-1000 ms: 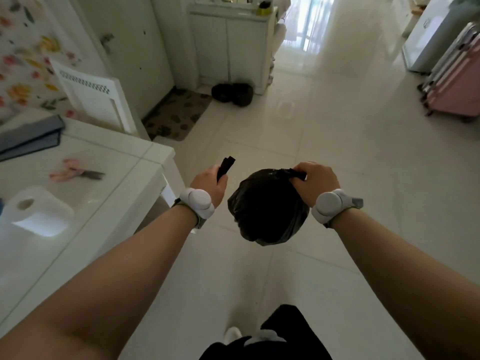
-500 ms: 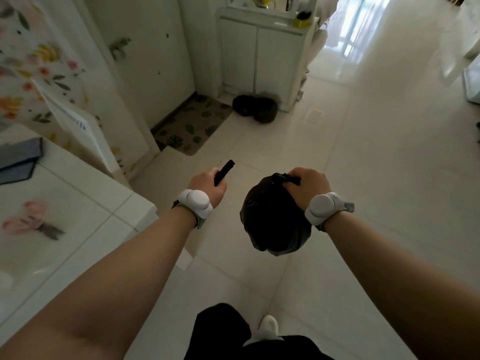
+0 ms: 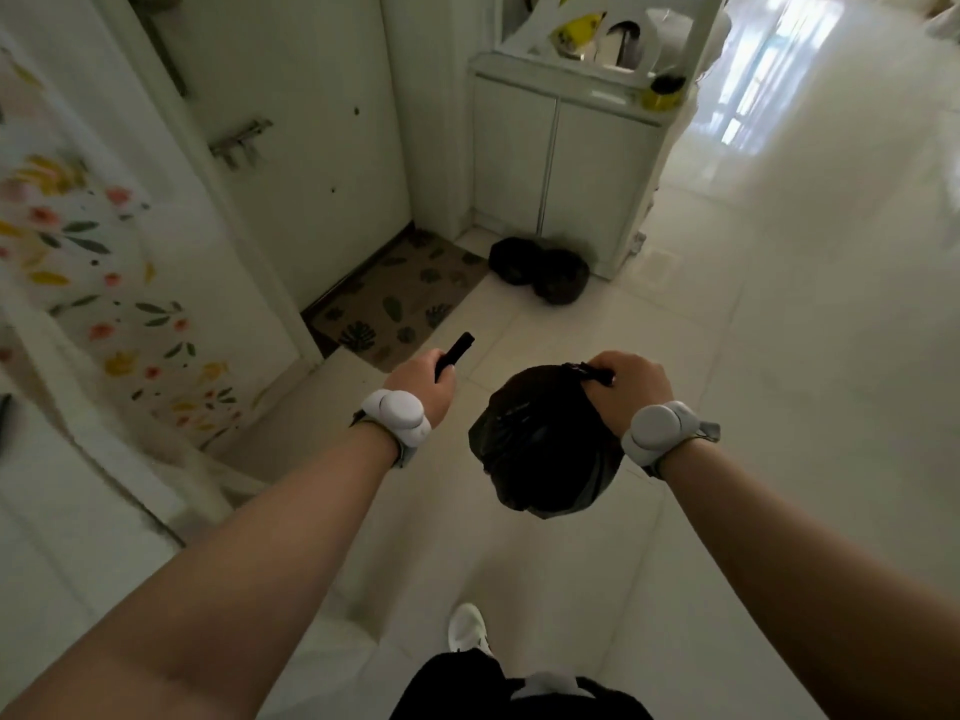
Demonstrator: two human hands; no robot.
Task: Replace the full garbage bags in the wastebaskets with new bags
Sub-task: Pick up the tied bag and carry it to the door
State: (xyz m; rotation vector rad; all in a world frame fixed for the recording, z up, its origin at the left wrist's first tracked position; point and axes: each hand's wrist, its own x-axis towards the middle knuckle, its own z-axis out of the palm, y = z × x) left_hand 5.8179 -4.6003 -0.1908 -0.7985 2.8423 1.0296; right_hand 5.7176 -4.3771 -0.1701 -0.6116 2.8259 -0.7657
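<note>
On the head view, my right hand [image 3: 628, 392] is clenched on the tied neck of a full black garbage bag [image 3: 540, 449], which hangs above the floor [image 3: 779, 407]. My left hand [image 3: 423, 389] grips a narrow black strip [image 3: 456, 352]. Two black bags [image 3: 540, 272] lie at the foot of the white cabinet [image 3: 561, 163], beside a corner of the doormat [image 3: 400, 298].

a glossy white tiled floor [image 3: 779, 356] runs back to a bright window [image 3: 763, 80], daylight glaring off it. a white two-door cabinet [image 3: 561, 163] stands at the far wall. a brown leaf-print doormat [image 3: 400, 298] lies before a pale door [image 3: 311, 148]. a white flower-printed surface [image 3: 104, 283] fills the left.
</note>
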